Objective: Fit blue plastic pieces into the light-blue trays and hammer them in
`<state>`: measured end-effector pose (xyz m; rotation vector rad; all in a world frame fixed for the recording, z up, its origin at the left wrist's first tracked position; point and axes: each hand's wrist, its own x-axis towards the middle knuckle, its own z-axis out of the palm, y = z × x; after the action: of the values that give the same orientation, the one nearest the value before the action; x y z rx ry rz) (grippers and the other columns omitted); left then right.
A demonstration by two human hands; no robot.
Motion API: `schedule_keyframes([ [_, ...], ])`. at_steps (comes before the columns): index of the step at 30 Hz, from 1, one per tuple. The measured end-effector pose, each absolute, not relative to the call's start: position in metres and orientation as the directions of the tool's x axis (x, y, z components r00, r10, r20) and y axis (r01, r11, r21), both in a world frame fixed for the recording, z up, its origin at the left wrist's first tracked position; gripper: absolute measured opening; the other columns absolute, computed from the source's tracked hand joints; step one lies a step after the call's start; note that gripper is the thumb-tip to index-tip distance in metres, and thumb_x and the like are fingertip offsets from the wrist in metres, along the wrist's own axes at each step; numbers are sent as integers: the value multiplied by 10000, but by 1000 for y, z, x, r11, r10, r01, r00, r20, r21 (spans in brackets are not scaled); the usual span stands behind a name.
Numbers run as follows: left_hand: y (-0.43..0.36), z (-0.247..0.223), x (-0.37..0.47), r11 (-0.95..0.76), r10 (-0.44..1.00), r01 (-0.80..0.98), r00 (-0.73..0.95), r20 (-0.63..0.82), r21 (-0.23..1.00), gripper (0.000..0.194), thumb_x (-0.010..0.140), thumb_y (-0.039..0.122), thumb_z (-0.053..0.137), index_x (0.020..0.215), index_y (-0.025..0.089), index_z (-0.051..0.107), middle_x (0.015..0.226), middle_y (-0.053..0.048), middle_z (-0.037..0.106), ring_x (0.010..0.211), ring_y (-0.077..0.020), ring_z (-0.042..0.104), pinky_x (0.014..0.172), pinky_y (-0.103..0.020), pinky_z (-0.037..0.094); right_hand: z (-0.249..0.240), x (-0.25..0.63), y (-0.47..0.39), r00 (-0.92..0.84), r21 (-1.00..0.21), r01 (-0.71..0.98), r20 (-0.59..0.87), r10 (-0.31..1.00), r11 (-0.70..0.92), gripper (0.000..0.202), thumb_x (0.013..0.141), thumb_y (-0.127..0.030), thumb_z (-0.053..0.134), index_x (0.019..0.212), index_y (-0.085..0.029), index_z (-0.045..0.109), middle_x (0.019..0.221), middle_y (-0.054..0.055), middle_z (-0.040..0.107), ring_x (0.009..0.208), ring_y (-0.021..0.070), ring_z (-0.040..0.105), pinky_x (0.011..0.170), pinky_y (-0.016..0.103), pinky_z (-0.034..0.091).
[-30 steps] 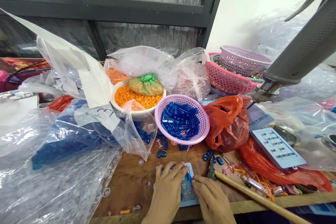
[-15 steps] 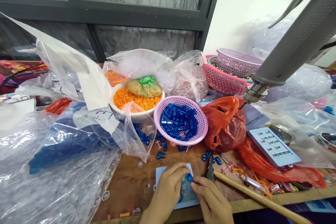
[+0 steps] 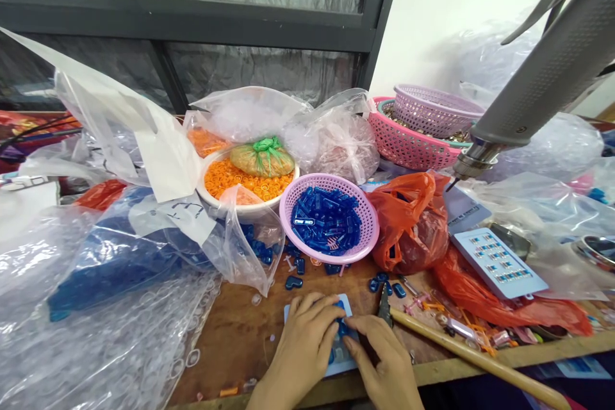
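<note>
A light-blue tray [image 3: 342,368] lies at the table's front edge, partly covered by both hands, with translucent blue plastic pieces in it. My left hand [image 3: 307,336] reaches over it from the left, its curled fingers closed at a small blue plastic piece [image 3: 342,327]. From the right, my right hand [image 3: 383,352] pinches at the same piece with thumb and forefinger. The fingertips hide much of its shape. Beyond the hands stands a lilac basket [image 3: 372,230] heaped with similar blue pieces [image 3: 327,221].
Loose blue pieces [image 3: 293,282] lie behind the tray. A wooden-handled tool [image 3: 461,346] slants across the right side. An electric screwdriver [image 3: 523,102] hangs above a filled blue tray [image 3: 500,262]. Red bags [image 3: 413,224], a bowl of orange parts [image 3: 245,205] and clear bags [image 3: 110,339] crowd around.
My left hand has flattened somewhat and shifted over the tray's left part. My right thumb and forefinger have spread slightly around the blue piece, which sits lower in the tray. The view has shifted slightly.
</note>
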<state>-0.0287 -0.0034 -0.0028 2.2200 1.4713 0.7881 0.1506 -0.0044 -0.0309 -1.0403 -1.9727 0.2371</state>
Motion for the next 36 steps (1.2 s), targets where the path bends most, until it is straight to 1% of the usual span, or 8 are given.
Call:
schedule_keyframes([
  [3, 2, 4, -27, -351, 934, 697, 306, 183, 626, 283, 885, 83, 513, 1028, 250, 692, 1242, -54, 679, 1116, -254, 575, 944, -449, 493, -35, 152, -5, -258, -529, 595, 587, 767, 605, 135, 965, -234, 557, 1077, -248, 633, 898, 20, 734, 812, 169, 714, 711, 249, 597],
  [8, 9, 8, -27, -290, 949, 650, 288, 126, 703, 392, 835, 24, 552, 1137, 255, 647, 1172, -33, 695, 1090, -239, 562, 962, -436, 464, -39, 153, -5, -227, -553, 618, 556, 800, 559, 180, 943, -241, 602, 1122, -245, 623, 950, 21, 738, 839, 175, 720, 730, 252, 595],
  [10, 9, 6, -29, -298, 947, 644, 290, 135, 705, 401, 842, 24, 549, 1154, 257, 643, 1164, -29, 701, 1087, -228, 564, 958, -422, 465, -38, 152, -5, -228, -560, 609, 554, 801, 561, 166, 943, -233, 604, 1108, -249, 620, 935, 8, 733, 830, 160, 715, 733, 234, 589],
  [16, 5, -5, -31, -395, 918, 706, 320, 233, 588, 311, 899, 86, 550, 1109, 265, 693, 1212, -32, 705, 1082, -249, 570, 921, -450, 478, -31, 145, -7, -225, -546, 592, 594, 772, 593, 78, 957, -246, 595, 1001, -247, 660, 852, 3, 718, 765, 154, 693, 692, 244, 574],
  [22, 1, -7, -31, -440, 898, 708, 335, 285, 552, 294, 926, 126, 527, 1132, 248, 698, 1169, -39, 719, 1021, -247, 574, 875, -439, 491, -27, 138, -11, -186, -525, 580, 658, 729, 622, 116, 974, -239, 568, 883, -230, 640, 793, 16, 693, 711, 153, 668, 666, 258, 565],
  [28, -1, -7, -33, -425, 905, 711, 319, 283, 559, 296, 933, 146, 517, 1121, 269, 710, 1183, -42, 717, 1025, -242, 570, 883, -433, 489, -21, 136, -15, -200, -540, 574, 636, 745, 615, 170, 982, -214, 527, 837, -232, 614, 802, 22, 675, 701, 148, 645, 645, 245, 553],
  [32, 2, -7, -34, -426, 905, 671, 324, 277, 607, 255, 931, 152, 547, 1079, 260, 724, 1174, -42, 723, 1004, -235, 578, 876, -422, 501, -19, 137, -16, -180, -571, 575, 610, 772, 586, 171, 979, -203, 515, 834, -235, 600, 772, 0, 664, 694, 134, 638, 654, 224, 541],
  [36, 6, -8, -35, -401, 916, 623, 288, 280, 672, 247, 920, 152, 559, 1042, 267, 740, 1111, -46, 738, 997, -223, 597, 888, -404, 510, -18, 137, -14, -138, -618, 592, 555, 821, 518, 141, 978, -263, 542, 864, -242, 621, 754, -16, 678, 670, 134, 648, 623, 218, 531],
])
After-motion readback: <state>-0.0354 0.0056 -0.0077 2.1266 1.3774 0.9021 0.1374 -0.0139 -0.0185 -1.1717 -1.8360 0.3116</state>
